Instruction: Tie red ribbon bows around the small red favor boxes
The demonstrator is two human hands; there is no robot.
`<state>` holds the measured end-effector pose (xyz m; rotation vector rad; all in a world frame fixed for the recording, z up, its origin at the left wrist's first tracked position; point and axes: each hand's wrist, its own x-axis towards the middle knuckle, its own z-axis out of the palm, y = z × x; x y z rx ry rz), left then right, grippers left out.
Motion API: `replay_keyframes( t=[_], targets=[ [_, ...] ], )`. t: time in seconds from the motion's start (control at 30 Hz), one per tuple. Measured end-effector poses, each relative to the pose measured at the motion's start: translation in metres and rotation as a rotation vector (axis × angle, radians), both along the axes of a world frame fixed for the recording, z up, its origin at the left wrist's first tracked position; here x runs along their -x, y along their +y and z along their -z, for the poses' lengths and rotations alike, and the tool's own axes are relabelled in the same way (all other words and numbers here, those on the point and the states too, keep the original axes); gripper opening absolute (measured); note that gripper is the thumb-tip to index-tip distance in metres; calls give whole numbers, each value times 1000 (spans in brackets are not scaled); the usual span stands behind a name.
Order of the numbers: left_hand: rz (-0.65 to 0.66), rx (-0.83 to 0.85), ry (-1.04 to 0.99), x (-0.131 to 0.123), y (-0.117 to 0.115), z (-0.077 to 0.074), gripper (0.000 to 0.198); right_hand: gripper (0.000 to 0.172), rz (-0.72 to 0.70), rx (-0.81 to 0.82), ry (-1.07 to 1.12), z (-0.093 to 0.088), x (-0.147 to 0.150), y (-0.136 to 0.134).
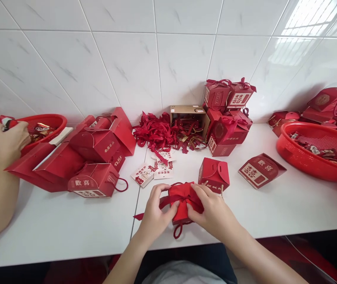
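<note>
A small red gift box (177, 217) stands on the table in front of me, with a dark red ribbon (183, 198) crossing its top and a cord loop hanging at its near side. My left hand (159, 209) pinches the ribbon at the left of the knot, and one ribbon tail sticks out past the wrist. From the other side my right hand (208, 203) closes its fingers on the ribbon and the box's right edge. Just behind my right hand is another red box (214, 172), its lid closed. White printed cards (153, 171) lie beyond my left hand.
Heaped ribbons (156, 132) lie beside an open cardboard box (190, 112) at the wall. Tied boxes (229, 118) are stacked right of it. Red boxes (94, 144) crowd the left, a single box (261, 170) and a red basket (313, 161) the right. A co-worker's hand (10, 136) works far left.
</note>
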<state>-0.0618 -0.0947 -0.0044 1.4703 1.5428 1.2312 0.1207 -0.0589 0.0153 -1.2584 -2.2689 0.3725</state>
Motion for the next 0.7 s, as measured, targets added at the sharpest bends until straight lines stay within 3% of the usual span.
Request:
replay_keyframes(
  t=[0.13, 0.23, 0.3, 0.4, 0.5, 0.6, 0.7],
  targets=[
    [-51, 42, -34, -1, 0, 6, 38, 37, 5, -29, 35, 8, -2, -4],
    [-87, 195, 9, 3, 0, 7, 37, 37, 24, 3, 104, 13, -8, -4],
    [26, 308, 36, 9, 1, 6, 31, 38, 75, 69, 134, 16, -13, 0],
    [178, 330, 57, 23, 4, 4, 43, 33, 107, 243, 138, 18, -21, 9],
    [119, 288, 122, 37, 10, 6, 49, 27, 51, 331, 209, 17, -33, 20],
    [53, 314, 249, 52, 17, 7, 45, 29, -53, 284, 305, 13, -47, 26],
    [255, 430, 245, 66, 26, 1, 28, 32, -291, 197, 290, 9, -55, 26]
  ],
)
